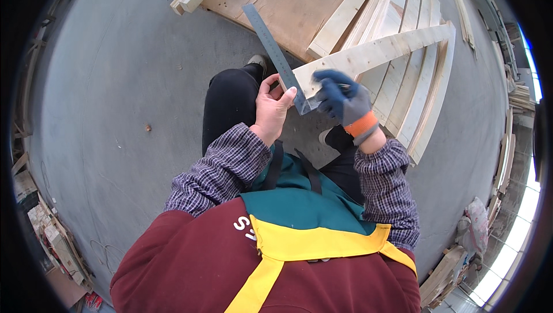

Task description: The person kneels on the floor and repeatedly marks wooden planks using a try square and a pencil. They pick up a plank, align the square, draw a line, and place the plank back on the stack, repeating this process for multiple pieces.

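Metal square (273, 53) against bare left hand (272, 108)

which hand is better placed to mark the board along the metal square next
Probably the right hand: it is by the near end of the wooden board, close to the metal square, which the left hand seems to steady.

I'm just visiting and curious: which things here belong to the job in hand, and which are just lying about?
In the job:
metal square, held by the left hand
pale board, the square across its end
gloved right hand, at the board

Seemingly lying about:
wood scraps, far left
timber pile, lower right
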The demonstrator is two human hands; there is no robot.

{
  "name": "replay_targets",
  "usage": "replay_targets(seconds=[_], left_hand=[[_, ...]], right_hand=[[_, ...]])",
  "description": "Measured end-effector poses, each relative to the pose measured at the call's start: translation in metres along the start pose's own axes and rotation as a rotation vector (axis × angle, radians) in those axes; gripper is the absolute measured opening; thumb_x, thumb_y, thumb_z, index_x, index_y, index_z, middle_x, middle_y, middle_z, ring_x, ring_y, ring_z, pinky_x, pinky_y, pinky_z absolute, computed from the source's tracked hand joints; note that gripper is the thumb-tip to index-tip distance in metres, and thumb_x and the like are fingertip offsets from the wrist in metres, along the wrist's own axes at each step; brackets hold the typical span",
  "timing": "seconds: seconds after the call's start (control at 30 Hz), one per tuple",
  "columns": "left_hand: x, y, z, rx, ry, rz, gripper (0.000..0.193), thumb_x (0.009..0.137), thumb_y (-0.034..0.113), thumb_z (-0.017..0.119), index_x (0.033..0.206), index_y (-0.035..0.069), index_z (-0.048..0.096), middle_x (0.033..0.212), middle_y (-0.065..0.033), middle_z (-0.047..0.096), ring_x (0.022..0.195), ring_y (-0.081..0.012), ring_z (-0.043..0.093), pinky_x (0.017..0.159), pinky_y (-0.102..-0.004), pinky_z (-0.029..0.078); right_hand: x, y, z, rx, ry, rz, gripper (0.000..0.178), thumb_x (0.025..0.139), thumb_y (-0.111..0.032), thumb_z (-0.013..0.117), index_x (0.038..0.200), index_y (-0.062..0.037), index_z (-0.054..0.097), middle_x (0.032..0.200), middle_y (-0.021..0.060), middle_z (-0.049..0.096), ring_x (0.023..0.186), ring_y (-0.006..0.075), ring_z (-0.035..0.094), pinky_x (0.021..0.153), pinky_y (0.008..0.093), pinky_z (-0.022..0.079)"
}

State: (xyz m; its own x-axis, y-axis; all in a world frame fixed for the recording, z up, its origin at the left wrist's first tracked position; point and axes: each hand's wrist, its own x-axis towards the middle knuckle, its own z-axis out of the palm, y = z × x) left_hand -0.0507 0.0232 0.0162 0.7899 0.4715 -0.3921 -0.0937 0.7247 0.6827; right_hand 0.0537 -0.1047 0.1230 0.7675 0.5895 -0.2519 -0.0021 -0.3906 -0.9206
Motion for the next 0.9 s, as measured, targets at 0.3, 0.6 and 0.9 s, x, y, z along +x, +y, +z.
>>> replay_targets(seconds=[0.3, 0.6, 0.9], left_hand=[[-0.003, 0.001, 0.0, 0.09, -0.059, -0.012, 0.056, 0.092, 0.012, 0.066, 0.136, 0.007, 0.032, 0.12, -0.0102, 0.06, 0.106, -0.0184, 0.062, 0.092, -0.0351, 0.052], [-0.008, 0.005, 0.0, 0.037, -0.126, -0.173, 0.059, 0.098, 0.048, 0.051, 0.142, 0.012, 0.036, 0.129, -0.0081, 0.056, 0.113, -0.0227, 0.058, 0.093, -0.0363, 0.048], [0.002, 0.005, 0.014, 0.144, 0.004, -0.136, 0.032, 0.097, 0.024, 0.055, 0.122, 0.004, 0.057, 0.113, -0.0094, 0.066, 0.096, -0.0244, 0.066, 0.081, -0.0324, 0.053]], right_hand=[[0.009, 0.098, 0.044, 0.465, 0.839, -0.009, 0.057, 0.079, -0.004, 0.075, 0.129, -0.007, 0.046, 0.097, 0.0066, 0.061, 0.077, 0.0172, 0.061, 0.063, 0.0299, 0.054], [-0.03, 0.098, -0.041, 0.921, 1.043, -0.248, 0.043, 0.085, 0.004, 0.064, 0.123, -0.0131, 0.054, 0.102, 0.0064, 0.06, 0.083, 0.0193, 0.062, 0.063, 0.0294, 0.057], [-0.092, 0.17, -0.175, 1.015, 1.656, -0.247, 0.051, 0.084, 0.009, 0.061, 0.127, -0.0129, 0.046, 0.112, 0.0219, 0.057, 0.08, 0.0316, 0.065, 0.062, 0.0365, 0.062]])
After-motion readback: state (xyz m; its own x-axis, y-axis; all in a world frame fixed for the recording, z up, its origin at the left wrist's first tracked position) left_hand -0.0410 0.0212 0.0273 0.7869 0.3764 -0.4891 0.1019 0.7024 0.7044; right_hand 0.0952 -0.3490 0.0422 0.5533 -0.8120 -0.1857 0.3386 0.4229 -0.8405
